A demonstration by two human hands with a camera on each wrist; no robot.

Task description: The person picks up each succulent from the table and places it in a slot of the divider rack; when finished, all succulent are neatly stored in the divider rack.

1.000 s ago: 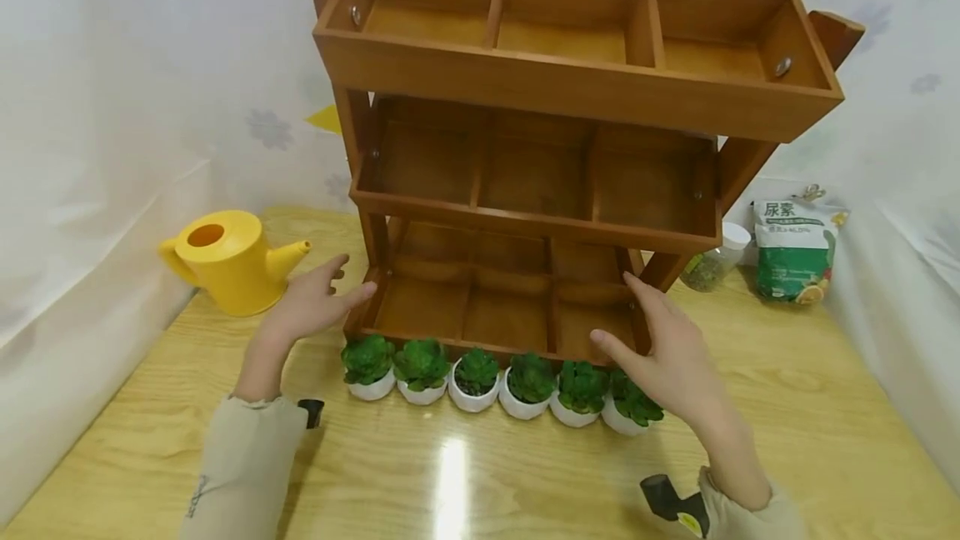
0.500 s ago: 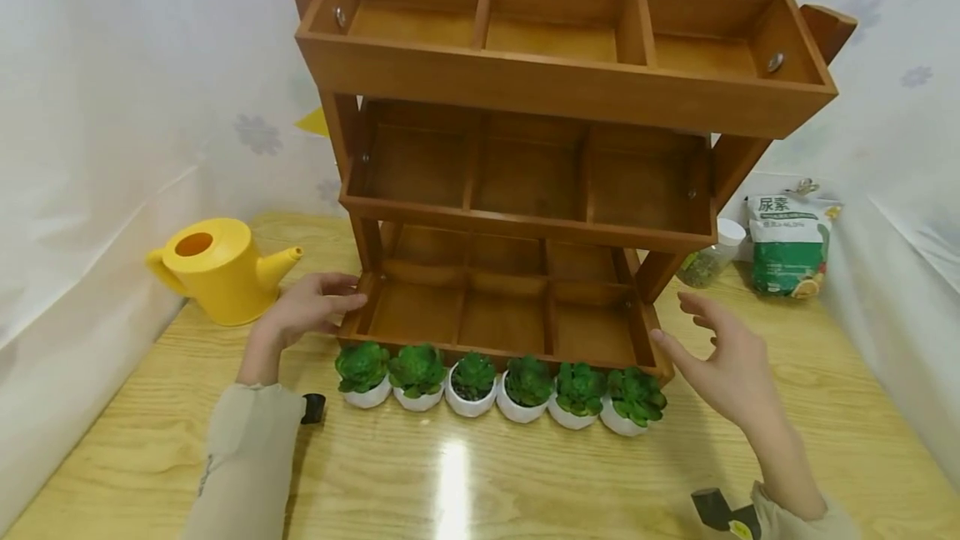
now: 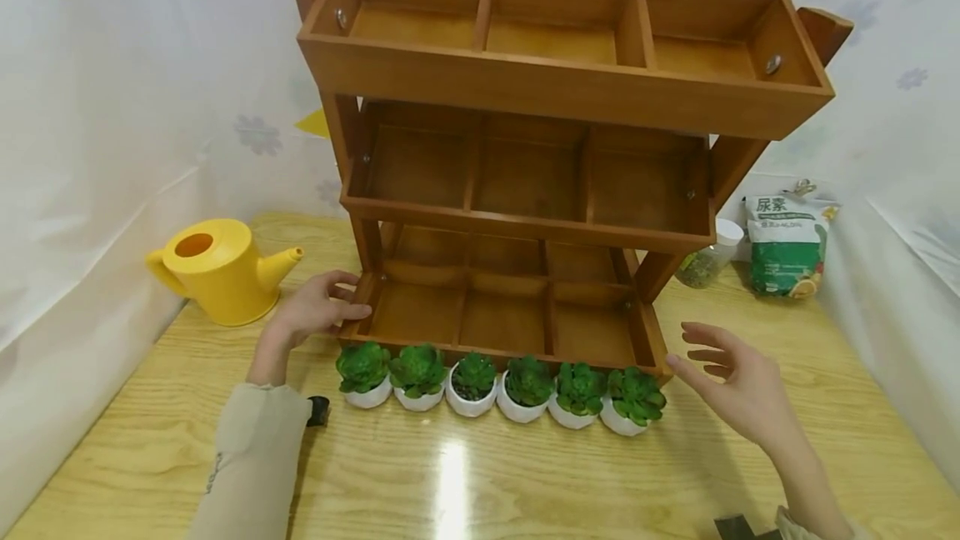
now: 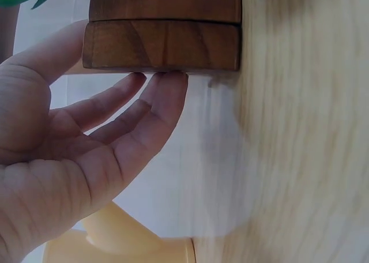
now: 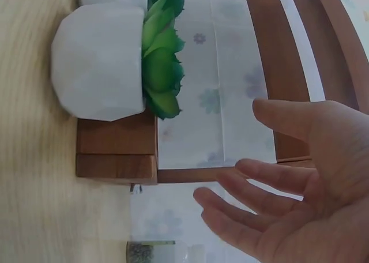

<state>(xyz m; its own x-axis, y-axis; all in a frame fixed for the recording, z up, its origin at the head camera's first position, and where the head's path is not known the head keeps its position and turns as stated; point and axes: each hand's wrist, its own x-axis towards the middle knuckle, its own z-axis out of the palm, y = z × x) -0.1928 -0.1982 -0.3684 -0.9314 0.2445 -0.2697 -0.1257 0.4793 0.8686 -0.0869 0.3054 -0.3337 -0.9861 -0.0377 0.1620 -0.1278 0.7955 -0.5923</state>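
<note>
Tbl (image 3: 585, 490): pots (image 3: 522, 413) w/ succulents (image 3: 528, 380), L fingers (image 4: 169, 98) grip shelf (image 3: 562, 94).

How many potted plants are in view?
6, in a row on the table before the wooden rack, left to right: first plant, second plant, third plant, fourth plant, fifth plant, sixth plant. Any behind the wooden rack would be hidden.

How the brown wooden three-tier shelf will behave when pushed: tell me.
The shelf should be stiff, its wood apparently fastened by round silver bolts. Probably hefty, with three divided tiers. Pushed from behind, it might topple the white faceted pots of green succulents along its front.
</note>
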